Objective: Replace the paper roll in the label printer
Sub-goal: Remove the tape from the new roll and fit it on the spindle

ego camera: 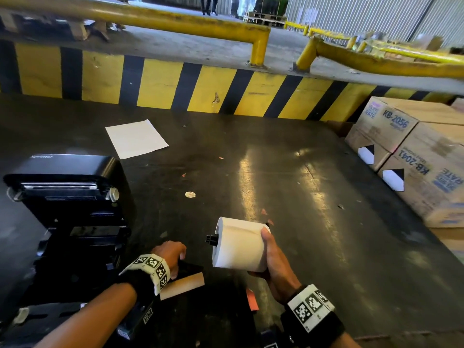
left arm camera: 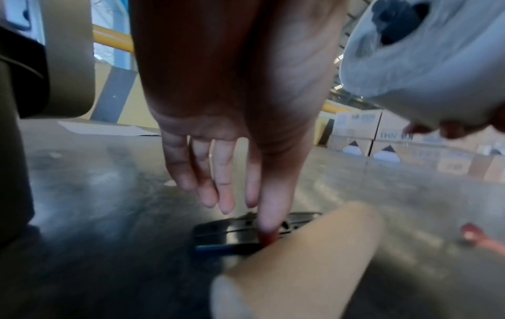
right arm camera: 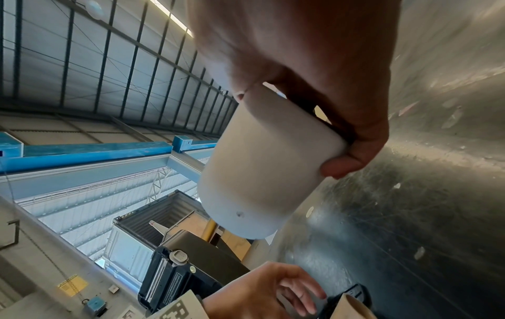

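The black label printer (ego camera: 67, 197) stands at the left with its lid raised and its roll bay empty. My right hand (ego camera: 266, 249) grips a full white paper roll (ego camera: 238, 243) above the floor, thumb on top; a black spindle end (ego camera: 211, 240) sticks out of its left side. My left hand (ego camera: 179, 257) reaches down with straight fingers, one fingertip (left arm camera: 269, 232) touching a flat black plastic piece (left arm camera: 226, 233) on the floor. Against that piece lies an empty brown cardboard core (ego camera: 182, 285). The right wrist view shows the roll (right arm camera: 262, 168) and, below it, the printer (right arm camera: 185, 272).
A white paper sheet (ego camera: 136, 138) lies on the dark floor behind the printer. Stacked cardboard boxes (ego camera: 414, 151) stand at the right. A yellow-and-black striped kerb (ego camera: 200, 86) with yellow rails (ego camera: 258, 43) closes the far side. Small red scraps (ego camera: 252, 298) lie between my wrists.
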{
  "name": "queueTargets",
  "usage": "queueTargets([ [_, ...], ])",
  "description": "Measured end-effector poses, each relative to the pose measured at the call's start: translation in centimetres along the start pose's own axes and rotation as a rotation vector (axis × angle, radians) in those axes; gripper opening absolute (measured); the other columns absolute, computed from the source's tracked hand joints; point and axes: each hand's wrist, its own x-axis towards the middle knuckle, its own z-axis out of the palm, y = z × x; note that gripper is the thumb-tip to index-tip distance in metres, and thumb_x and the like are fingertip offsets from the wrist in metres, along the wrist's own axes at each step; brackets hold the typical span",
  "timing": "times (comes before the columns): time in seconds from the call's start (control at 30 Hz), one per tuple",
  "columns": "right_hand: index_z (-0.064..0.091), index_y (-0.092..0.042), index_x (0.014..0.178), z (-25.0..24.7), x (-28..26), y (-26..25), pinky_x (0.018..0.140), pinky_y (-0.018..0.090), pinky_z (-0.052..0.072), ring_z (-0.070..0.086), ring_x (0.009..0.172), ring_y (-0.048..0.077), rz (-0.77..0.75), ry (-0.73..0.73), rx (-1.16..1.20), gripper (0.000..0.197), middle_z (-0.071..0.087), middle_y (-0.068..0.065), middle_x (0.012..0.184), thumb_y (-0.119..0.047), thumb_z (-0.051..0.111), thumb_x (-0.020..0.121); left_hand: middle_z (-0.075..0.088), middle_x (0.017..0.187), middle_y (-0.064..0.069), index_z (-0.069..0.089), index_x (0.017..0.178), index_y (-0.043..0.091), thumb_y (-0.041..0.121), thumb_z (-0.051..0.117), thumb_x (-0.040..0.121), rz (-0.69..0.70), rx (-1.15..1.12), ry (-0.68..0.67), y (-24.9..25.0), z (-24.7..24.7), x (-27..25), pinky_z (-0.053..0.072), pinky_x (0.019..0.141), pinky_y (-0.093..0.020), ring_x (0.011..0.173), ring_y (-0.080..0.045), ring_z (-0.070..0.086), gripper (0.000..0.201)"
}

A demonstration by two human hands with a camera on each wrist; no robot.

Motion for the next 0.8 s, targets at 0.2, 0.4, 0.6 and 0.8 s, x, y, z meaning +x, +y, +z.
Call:
queueTargets([
  [0.2,0.055,-0.027,0.099,0.5,-0.1,0.2,0.06,0.029,0.049,0.062,0.084,0.018,0.006,0.032,-0.017,0.031,0.065,0.005,0.096,-0.05,0.035,0.094,0.06,0.094,-0.001,0.052,0.087,0.02,0.005,0.074,0.068,0.034,-0.008,-0.009,-0.2,-0.5,0.1,0.048,0.082,-0.033,0.091,-0.023,0.06,0.033],
  [0.4,0.057,-0.026,0.096,1.0,-0.3,0.4,0.061,0.031,0.048,0.062,0.081,0.018,0.01,0.055,-0.032,0.031,0.066,0.005,0.093,-0.048,0.035,0.094,0.061,0.111,-0.009,0.057,0.091,0.015,0.008,0.076,0.068,0.005,-0.16,0.046,-0.6,-0.6,0.3,0.052,0.082,-0.033,0.097,-0.025,0.061,0.031],
  [0.6,0.058,-0.026,0.095,2.2,-0.1,0.5,0.056,0.026,0.049,0.064,0.08,0.016,0.0,0.024,-0.075,0.033,0.068,0.005,0.093,-0.051,0.035,0.094,0.062,0.094,-0.003,0.057,0.102,0.017,0.005,0.075,0.071,0.081,-0.569,0.31,0.7,-3.0,-2.6,0.056,0.084,-0.044,0.093,-0.026,0.064,0.038],
  [0.8,0.06,-0.025,0.099,4.5,0.0,0.8,0.063,0.031,0.049,0.063,0.082,0.018,-0.013,0.001,-0.074,0.034,0.067,0.004,0.094,-0.051,0.039,0.092,0.071,0.089,-0.005,0.056,0.1,0.027,-0.003,0.073,0.072,0.242,-0.814,0.343,0.0,-3.0,-8.2,0.06,0.069,-0.036,0.077,-0.017,0.07,0.045],
])
